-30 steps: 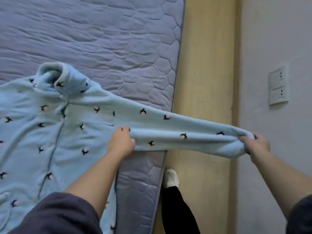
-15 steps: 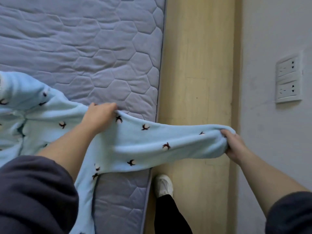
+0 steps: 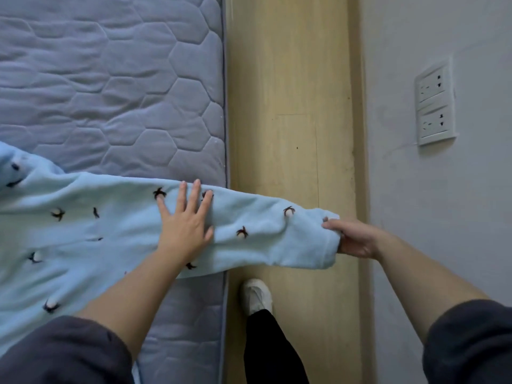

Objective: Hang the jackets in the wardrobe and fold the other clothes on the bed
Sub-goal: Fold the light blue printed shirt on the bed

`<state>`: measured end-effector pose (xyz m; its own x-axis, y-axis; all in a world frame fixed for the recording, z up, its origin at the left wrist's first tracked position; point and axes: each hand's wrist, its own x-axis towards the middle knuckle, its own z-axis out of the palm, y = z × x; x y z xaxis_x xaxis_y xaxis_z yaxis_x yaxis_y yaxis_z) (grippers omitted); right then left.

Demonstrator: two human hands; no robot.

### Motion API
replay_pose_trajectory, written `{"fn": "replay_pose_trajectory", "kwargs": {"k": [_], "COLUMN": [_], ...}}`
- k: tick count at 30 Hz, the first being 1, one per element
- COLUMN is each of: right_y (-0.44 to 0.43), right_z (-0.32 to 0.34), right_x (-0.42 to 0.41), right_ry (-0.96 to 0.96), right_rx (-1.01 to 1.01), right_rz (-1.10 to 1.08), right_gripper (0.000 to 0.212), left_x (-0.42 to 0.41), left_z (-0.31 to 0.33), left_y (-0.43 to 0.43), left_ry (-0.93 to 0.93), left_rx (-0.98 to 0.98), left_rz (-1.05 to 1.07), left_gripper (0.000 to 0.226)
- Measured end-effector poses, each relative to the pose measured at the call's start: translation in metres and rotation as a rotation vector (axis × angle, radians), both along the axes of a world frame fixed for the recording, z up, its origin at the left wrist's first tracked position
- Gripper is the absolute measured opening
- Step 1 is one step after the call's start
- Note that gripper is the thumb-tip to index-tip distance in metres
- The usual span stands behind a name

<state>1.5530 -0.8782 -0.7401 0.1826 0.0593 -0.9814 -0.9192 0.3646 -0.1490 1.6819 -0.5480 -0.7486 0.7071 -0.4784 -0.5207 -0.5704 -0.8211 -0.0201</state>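
Left hand (image 3: 185, 231) now flattened on sleeve (image 3: 263, 217) (right hand (image 3: 357, 239) pinching cuff (image 3: 313, 245))

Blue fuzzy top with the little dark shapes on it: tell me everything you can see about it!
The light blue top looks soft and fleecy, dotted with small dark bird-like shapes. Its body lies flat on the quilted mattress, cut off at the left. One sleeve stretches past the mattress edge, above the wooden floor. The left hand presses flat on the sleeve, and the right hand pinches its cuff.
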Motion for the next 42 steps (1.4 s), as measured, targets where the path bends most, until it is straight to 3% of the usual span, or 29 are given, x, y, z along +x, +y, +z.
{"fn": "replay_pose_trajectory", "kwargs": {"k": [4, 6, 10, 13, 15, 18, 20, 24, 25, 26, 29, 30, 33, 36, 39, 42], "right_y": [-0.002, 0.001, 0.009, 0.004, 0.000, -0.001, 0.004, 0.024, 0.033, 0.046, 0.102, 0.123, 0.185, 0.241, 0.305, 0.379], "right_z": [-0.004, -0.004, 0.002, 0.014, 0.020, 0.014, 0.011, 0.031, 0.043, 0.056, 0.098, 0.110, 0.151, 0.184, 0.204, 0.215], "right_x": [-0.009, -0.010, -0.005, -0.005, -0.006, -0.010, -0.011, -0.004, -0.001, 0.004, 0.017, 0.021, 0.034, 0.041, 0.035, 0.018], "right_ry": [-0.013, -0.038, 0.023, 0.028, 0.015, 0.017, 0.025, 0.002, -0.030, -0.076, -0.219, -0.265, -0.378, -0.405, -0.421, -0.386], "right_rx": [-0.240, -0.368, -0.496, -0.371, -0.312, -0.424, -0.493, -0.453, -0.381, -0.287, -0.062, -0.007, 0.167, 0.297, 0.378, 0.408], "right_rz": [-0.199, -0.212, -0.202, -0.211, -0.166, -0.159, -0.163, -0.242, -0.259, -0.244, -0.099, -0.047, 0.053, 0.075, 0.141, 0.135], "right_gripper": [0.028, 0.030, 0.045, 0.041, 0.036, 0.039, 0.040, 0.035, 0.033, 0.032, 0.037, 0.040, 0.047, 0.055, 0.053, 0.047], "left_x": [0.000, -0.004, -0.003, -0.016, -0.033, -0.055, -0.061, -0.075, -0.079, -0.081, -0.069, -0.065, -0.054, -0.049, -0.056, -0.077], "left_z": [0.001, -0.002, 0.007, 0.023, 0.022, 0.005, -0.001, -0.002, 0.004, 0.017, 0.084, 0.105, 0.164, 0.206, 0.227, 0.235], "left_y": [-0.008, -0.001, 0.006, 0.002, 0.009, 0.023, 0.022, 0.009, 0.003, -0.006, -0.027, -0.027, -0.005, 0.046, 0.114, 0.193], "left_ry": [-0.074, -0.055, -0.062, -0.088, -0.033, 0.025, 0.035, 0.183, 0.285, 0.438, 0.870, 0.961, 1.064, 0.988, 0.686, 0.453], "left_rx": [-0.098, -0.036, -0.040, -0.146, -0.059, 0.051, 0.016, -0.085, -0.180, -0.329, -0.844, -0.938, -1.052, -1.110, -1.099, -1.018], "left_rz": [-0.108, -0.123, 0.240, 0.249, 0.348, 0.694, 0.610, 0.162, 0.233, 0.434, 1.267, 1.399, 1.524, 1.521, 1.501, 1.729], "left_gripper": [0.063, 0.065, 0.067, 0.067, 0.073, 0.081, 0.082, 0.064, 0.056, 0.047, 0.022, 0.026, 0.051, 0.059, 0.023, 0.003]}}
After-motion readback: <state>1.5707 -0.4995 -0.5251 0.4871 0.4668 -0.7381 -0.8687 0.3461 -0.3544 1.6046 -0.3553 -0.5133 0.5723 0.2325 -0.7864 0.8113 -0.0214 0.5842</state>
